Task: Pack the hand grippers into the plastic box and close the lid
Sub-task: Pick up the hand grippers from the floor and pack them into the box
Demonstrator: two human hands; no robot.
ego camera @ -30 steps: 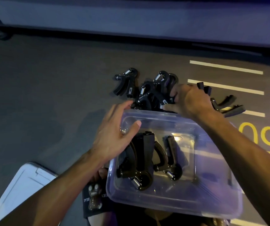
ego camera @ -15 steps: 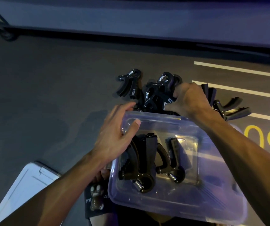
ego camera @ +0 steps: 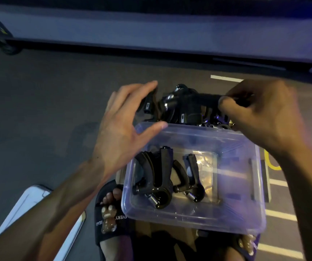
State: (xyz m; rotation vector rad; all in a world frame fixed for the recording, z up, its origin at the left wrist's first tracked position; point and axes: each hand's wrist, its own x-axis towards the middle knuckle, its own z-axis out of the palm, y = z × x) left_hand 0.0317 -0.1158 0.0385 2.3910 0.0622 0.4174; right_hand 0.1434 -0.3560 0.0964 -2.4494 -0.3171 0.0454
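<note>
A clear plastic box (ego camera: 257, 187) sits on the ground in front of me with two black hand grippers (ego camera: 157, 176) lying in its left half. Beyond its far rim lies a pile of several black hand grippers (ego camera: 181, 112). My right hand (ego camera: 260, 117) pinches the handle of one black hand gripper (ego camera: 206, 99) and holds it lifted over the pile. My left hand (ego camera: 121, 127) hovers spread at the box's far left corner, thumb near the rim, fingers reaching toward the pile and holding nothing.
The white lid (ego camera: 28, 210) lies on the ground at the lower left. My feet in black slides (ego camera: 109, 219) are under the box's near edge. White and yellow painted lines (ego camera: 275, 215) mark the dark pavement at right; a kerb runs across the far side.
My right hand has lifted one hand gripper up off the pile and shifted right. My left hand left the box rim and rose, spreading toward the pile. The view tilted down.
</note>
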